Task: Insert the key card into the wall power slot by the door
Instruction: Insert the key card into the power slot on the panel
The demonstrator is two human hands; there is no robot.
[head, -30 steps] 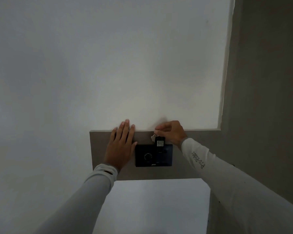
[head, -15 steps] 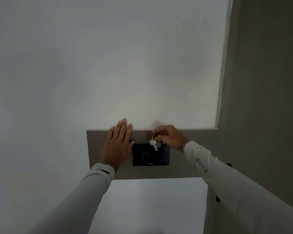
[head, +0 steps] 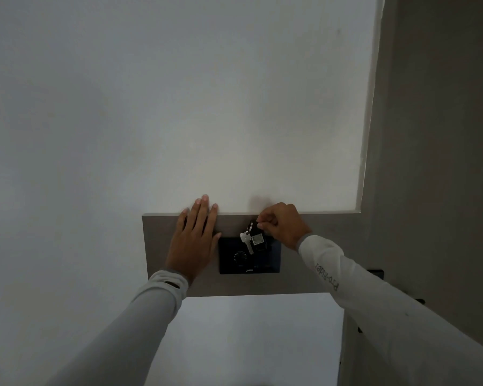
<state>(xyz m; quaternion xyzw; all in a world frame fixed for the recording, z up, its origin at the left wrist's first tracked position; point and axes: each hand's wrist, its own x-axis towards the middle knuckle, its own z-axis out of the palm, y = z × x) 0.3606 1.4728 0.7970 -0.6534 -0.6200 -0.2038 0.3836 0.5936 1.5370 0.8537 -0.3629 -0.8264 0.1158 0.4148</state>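
Note:
A black wall power slot panel with a round dial sits on a grey-brown wall band. My right hand pinches the top of a small black key card held upright over the panel's upper right part. A silver key and a ring dangle beside the card, in front of the panel. Whether the card's lower end is inside the slot I cannot tell. My left hand lies flat on the band just left of the panel, fingers spread upward.
A white wall rises above the band. A grey-brown door frame or door runs down the right side, with dark hardware near my right sleeve. A lighter white panel lies below the band.
My right hand has lifted slightly and the key has swung into clear view beside the card. My left hand stays flat on the wall. The view has shifted a little.

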